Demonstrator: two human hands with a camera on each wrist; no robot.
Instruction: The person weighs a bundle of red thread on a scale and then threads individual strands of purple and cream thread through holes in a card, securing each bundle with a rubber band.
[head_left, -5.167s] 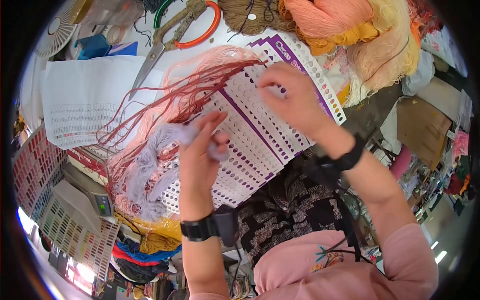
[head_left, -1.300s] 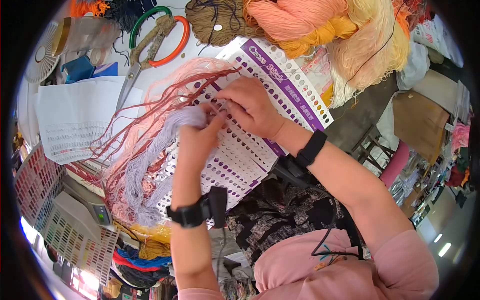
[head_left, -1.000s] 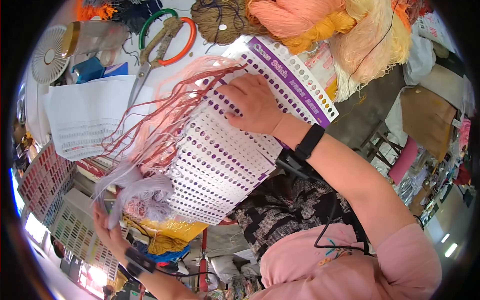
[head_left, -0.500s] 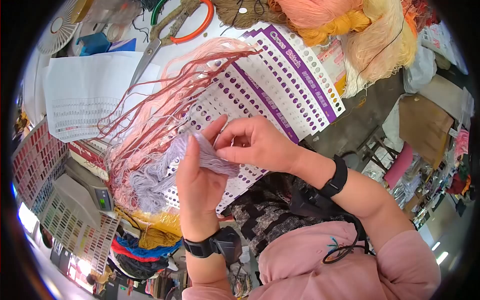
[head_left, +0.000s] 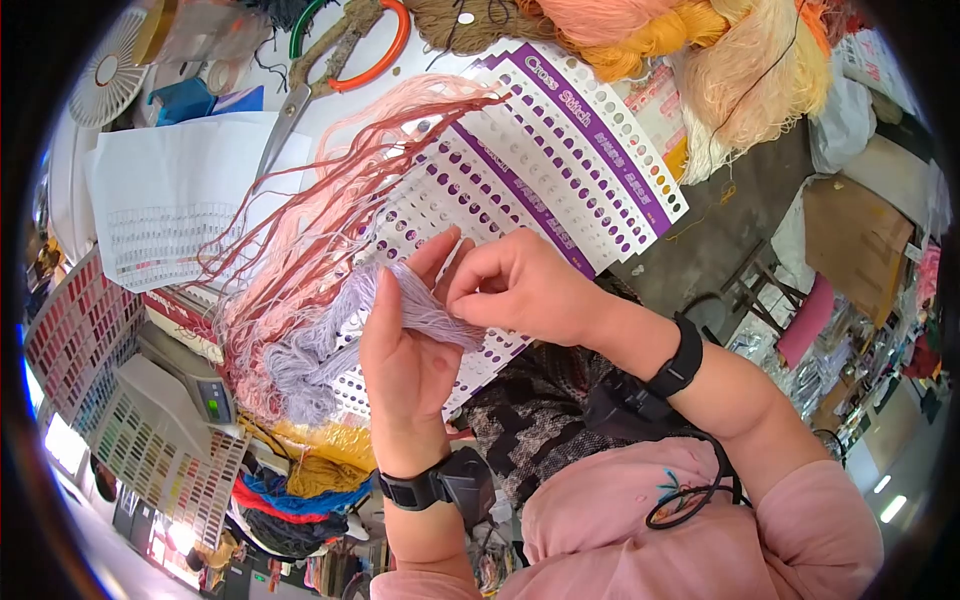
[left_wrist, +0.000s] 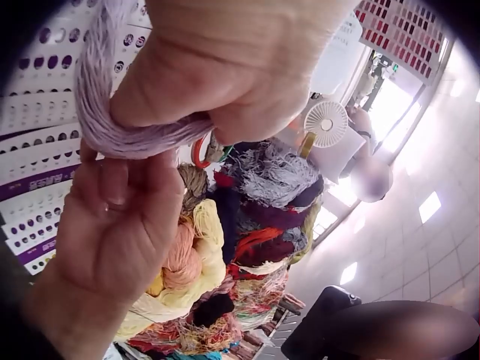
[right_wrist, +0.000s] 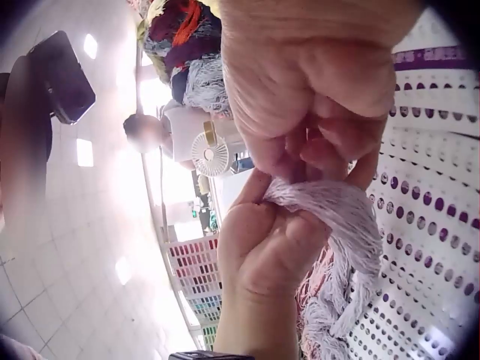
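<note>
A pale lavender yarn skein (head_left: 310, 360) runs from the pile on the punched cards up over the left hand (head_left: 408, 365), which holds it between thumb and fingers. The right hand (head_left: 530, 290) pinches at the skein's end with thumb and curled fingertips, close against the left fingers. In the left wrist view the lavender strands (left_wrist: 139, 139) loop between both hands; the right wrist view shows them (right_wrist: 330, 206) draped across the left palm. Dark red strands (head_left: 380, 150) and pink yarn lie over the purple-and-white "Cross Stitch" cards (head_left: 560, 150).
Scissors (head_left: 285, 125) with green and orange handles lie beyond the red strands, near a printed sheet (head_left: 180, 190). A small scale (head_left: 200, 385) and colour charts (head_left: 75, 330) stand at the left. Peach and cream yarn (head_left: 750, 90) is heaped at the far right, with a stool (head_left: 805, 320) beyond.
From one second ago, the left hand has come from the lower left to the middle with the lavender skein, and the right hand has left the cards to pinch it. Over the last half second both hands barely moved.
</note>
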